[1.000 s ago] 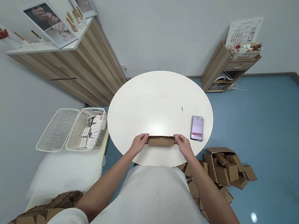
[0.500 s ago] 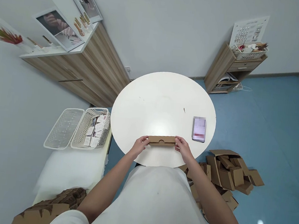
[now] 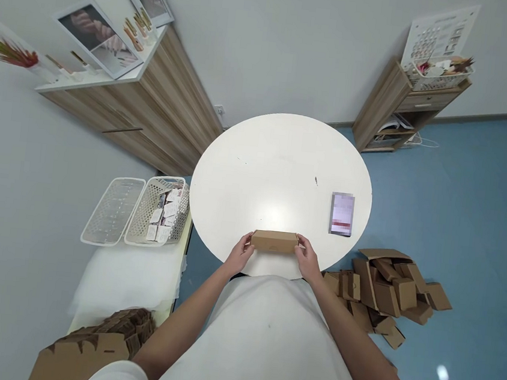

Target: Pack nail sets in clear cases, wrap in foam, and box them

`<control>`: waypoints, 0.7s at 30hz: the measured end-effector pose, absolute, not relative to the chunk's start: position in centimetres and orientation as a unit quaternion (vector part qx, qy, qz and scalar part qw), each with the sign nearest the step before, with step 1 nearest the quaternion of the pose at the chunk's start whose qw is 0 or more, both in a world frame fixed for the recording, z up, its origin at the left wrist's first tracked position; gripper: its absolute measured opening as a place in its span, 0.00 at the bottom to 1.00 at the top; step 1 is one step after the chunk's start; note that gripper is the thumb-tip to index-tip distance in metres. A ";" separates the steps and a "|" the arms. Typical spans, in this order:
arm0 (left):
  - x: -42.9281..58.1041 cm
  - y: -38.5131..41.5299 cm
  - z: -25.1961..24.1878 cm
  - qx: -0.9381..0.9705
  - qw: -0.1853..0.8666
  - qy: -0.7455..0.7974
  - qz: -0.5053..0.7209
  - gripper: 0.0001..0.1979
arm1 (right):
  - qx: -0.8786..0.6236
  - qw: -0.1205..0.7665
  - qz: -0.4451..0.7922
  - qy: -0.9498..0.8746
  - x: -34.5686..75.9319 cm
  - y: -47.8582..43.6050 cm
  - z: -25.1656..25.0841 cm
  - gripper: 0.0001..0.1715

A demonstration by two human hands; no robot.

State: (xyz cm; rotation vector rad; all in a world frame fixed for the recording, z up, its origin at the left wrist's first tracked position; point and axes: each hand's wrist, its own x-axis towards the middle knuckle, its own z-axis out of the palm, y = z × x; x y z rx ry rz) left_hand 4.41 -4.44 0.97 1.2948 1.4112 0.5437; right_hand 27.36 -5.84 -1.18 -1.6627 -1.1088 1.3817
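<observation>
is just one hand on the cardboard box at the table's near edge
No, the left hand holds one end of the cardboard box and the right hand holds the other.

– Which colour on the cardboard box [image 3: 274, 241]?
– Looks plain brown. On the table [image 3: 274, 162]?
– Shows white, marked dark in spots. On the floor [image 3: 489, 227]?
– Looks blue. On the cabinet [image 3: 152, 116]?
– Shows streaky brown wood grain.

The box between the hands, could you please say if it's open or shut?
The box looks shut: cardboard covers its top and no inside shows.
</observation>
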 end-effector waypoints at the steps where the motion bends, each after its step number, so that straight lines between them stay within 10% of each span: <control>1: 4.4 -4.7 0.7 0.553 0.536 0.596 0.227 0.23 | -0.638 0.351 0.528 -0.437 27.2 -6.4 -1.2 0.30; 10: 4.7 -6.1 -0.7 0.612 0.481 0.601 0.183 0.29 | -0.661 0.230 0.508 -0.502 26.4 -10.1 -1.8 0.44; 21: 3.5 -3.3 -1.3 0.619 0.411 0.665 0.077 0.27 | -0.706 0.257 0.524 -0.402 23.5 -8.5 -1.1 0.30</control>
